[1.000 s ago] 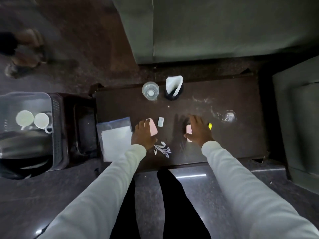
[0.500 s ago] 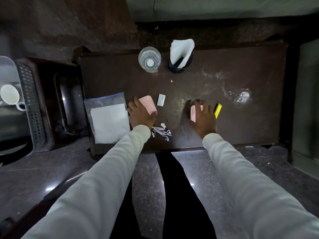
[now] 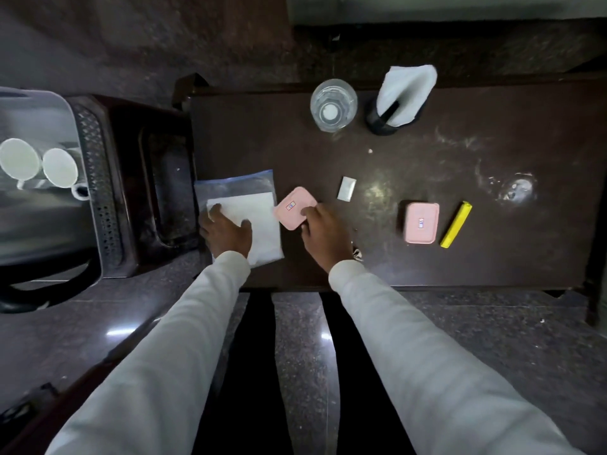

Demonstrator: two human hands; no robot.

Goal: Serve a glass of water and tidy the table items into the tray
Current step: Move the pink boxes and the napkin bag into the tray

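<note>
A glass of water (image 3: pixel 333 105) stands at the far edge of the dark table (image 3: pixel 427 152). My right hand (image 3: pixel 323 236) grips a pink lid (image 3: pixel 290 208) by its right edge, thumb on top. My left hand (image 3: pixel 226 231) lies flat with fingers spread on a clear plastic bag holding white paper (image 3: pixel 253 205) at the table's left end. A pink box (image 3: pixel 421 223) and a yellow stick (image 3: pixel 456 224) lie to the right, untouched. A small white sachet (image 3: pixel 346 188) lies beyond my right hand. A dark tray (image 3: pixel 164 195) sits left of the table.
A black holder with a white napkin (image 3: pixel 399 100) stands beside the glass. A perforated basket (image 3: pixel 95 178) at the far left holds two white cups (image 3: pixel 39 165). A striped scrap (image 3: pixel 357 254) peeks out by my right wrist. A wet smear (image 3: pixel 515 188) marks the table's right side.
My left hand let go of the pink lid and moved left onto the plastic bag. My right hand left the pink box and took the lid. The view shifted.
</note>
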